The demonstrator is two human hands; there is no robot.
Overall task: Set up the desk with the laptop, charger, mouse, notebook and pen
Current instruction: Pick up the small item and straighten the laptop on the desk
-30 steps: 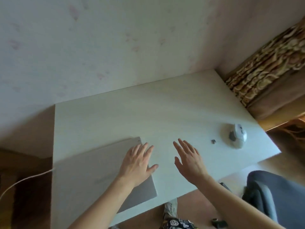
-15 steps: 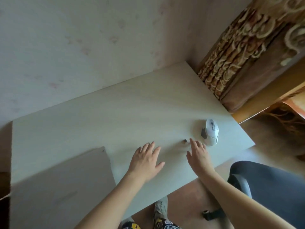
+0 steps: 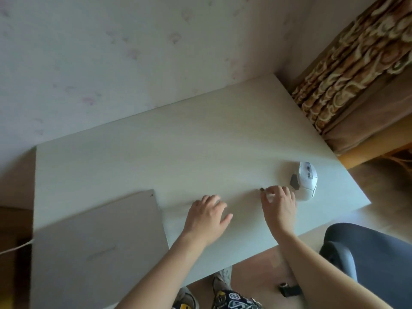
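A closed grey laptop [image 3: 98, 241] lies flat at the desk's near left. A white mouse [image 3: 306, 179] with a dark side panel sits near the right edge of the pale desk [image 3: 178, 148]. Just left of the mouse lies a tiny dark dongle [image 3: 262, 189]. My right hand [image 3: 279, 205] has its fingertips bent down onto it and pinches it. My left hand [image 3: 208, 216] rests palm down on the desk between laptop and dongle, fingers loosely curled, holding nothing. A white charger cable [image 3: 15, 247] runs off the left edge.
A patterned brown curtain [image 3: 356, 70] hangs at the right behind the desk. A grey chair [image 3: 374, 255] stands at the lower right. A small dark object [image 3: 289, 289] lies on the floor under the desk edge. The wall runs along the desk's far side.
My right hand moved right to the small dongle beside the mouse and curled its fingertips on it. My left hand left the laptop and now rests on the bare desk.
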